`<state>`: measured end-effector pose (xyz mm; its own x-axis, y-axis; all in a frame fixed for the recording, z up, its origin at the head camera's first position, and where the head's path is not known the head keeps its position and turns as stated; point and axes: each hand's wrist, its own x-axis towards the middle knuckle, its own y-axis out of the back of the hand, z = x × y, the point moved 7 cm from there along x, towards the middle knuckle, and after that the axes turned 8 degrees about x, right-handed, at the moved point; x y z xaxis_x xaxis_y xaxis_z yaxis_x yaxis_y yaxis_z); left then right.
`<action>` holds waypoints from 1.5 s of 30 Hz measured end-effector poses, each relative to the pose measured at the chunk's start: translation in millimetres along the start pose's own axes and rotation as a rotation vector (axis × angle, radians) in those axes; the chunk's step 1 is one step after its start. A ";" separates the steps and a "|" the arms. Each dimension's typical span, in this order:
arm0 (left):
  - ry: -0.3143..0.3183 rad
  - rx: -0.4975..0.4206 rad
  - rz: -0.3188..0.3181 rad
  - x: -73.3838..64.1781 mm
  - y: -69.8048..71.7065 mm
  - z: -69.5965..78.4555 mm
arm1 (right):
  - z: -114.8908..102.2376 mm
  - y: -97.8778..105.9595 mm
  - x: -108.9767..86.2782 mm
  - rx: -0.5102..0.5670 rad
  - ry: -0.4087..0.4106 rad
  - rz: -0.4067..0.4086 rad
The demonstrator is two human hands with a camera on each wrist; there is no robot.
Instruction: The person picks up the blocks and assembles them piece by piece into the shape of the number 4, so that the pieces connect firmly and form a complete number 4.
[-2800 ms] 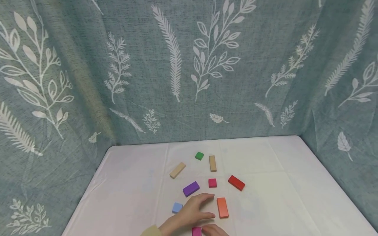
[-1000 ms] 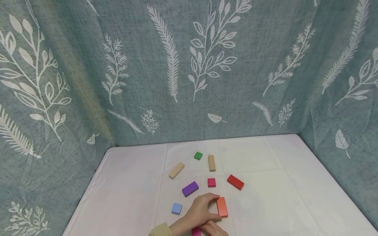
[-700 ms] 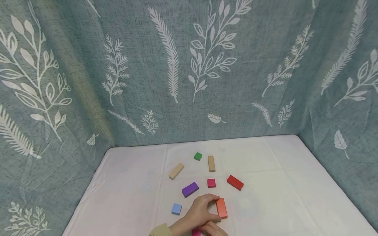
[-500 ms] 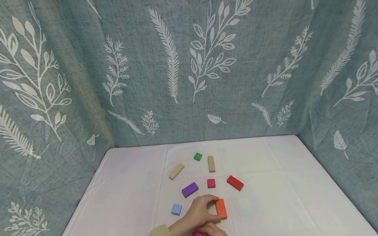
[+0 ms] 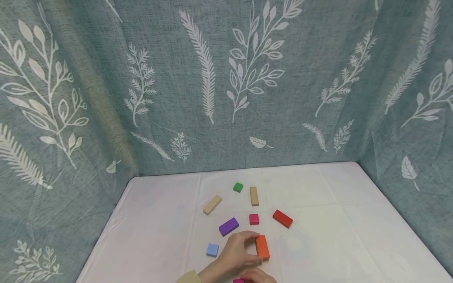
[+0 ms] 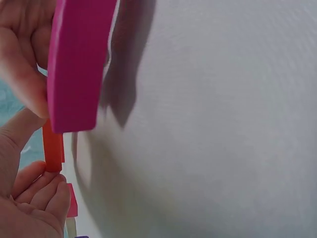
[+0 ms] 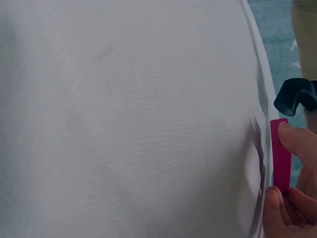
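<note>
My left hand (image 5: 235, 251) pinches an orange rectangular block (image 5: 262, 247) by its two ends, between thumb and fingers. In the left wrist view the orange block (image 6: 53, 148) sits between the fingertips of the left hand (image 6: 29, 193). My right hand (image 5: 257, 276), mostly cut off by the frame's lower edge, grips a magenta block (image 5: 238, 280). The right wrist view has the magenta block (image 7: 281, 156) between the thumb and fingers of the right hand (image 7: 294, 198). Seen from the left wrist, the magenta block (image 6: 81, 64) looms close, above the white cloth.
Beyond the hands lie a light blue block (image 5: 212, 250), a purple block (image 5: 229, 226), a pink block (image 5: 254, 219), a red block (image 5: 282, 219), two wooden blocks (image 5: 212, 204) and a green block (image 5: 238, 187). A patterned curtain (image 5: 219, 145) encloses the white table (image 5: 152, 220).
My left hand reached right to the orange block, took hold of its ends, and has shifted it slightly left and away from me. The magenta block has slid lower in the head view.
</note>
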<state>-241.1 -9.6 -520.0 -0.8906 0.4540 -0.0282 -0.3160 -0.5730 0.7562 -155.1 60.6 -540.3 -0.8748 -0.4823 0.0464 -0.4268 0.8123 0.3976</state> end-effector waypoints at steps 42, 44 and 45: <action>-0.096 -0.064 0.173 10.5 37.0 -3.5 | -29.9 68.9 -18.6 0.136 0.016 -0.042; -0.092 -0.052 0.171 12.2 36.4 -4.5 | -28.2 70.3 -18.9 0.134 -0.015 -0.035; -0.090 -0.045 0.171 12.9 35.8 -4.9 | -27.3 71.1 -19.3 0.136 -0.035 -0.031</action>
<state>-265.6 -27.7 -496.5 -0.9004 0.4054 0.1577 -0.1792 -0.6760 0.7148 -162.3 118.7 -487.9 -0.8669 -0.4984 0.0031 -0.4792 0.8351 0.2700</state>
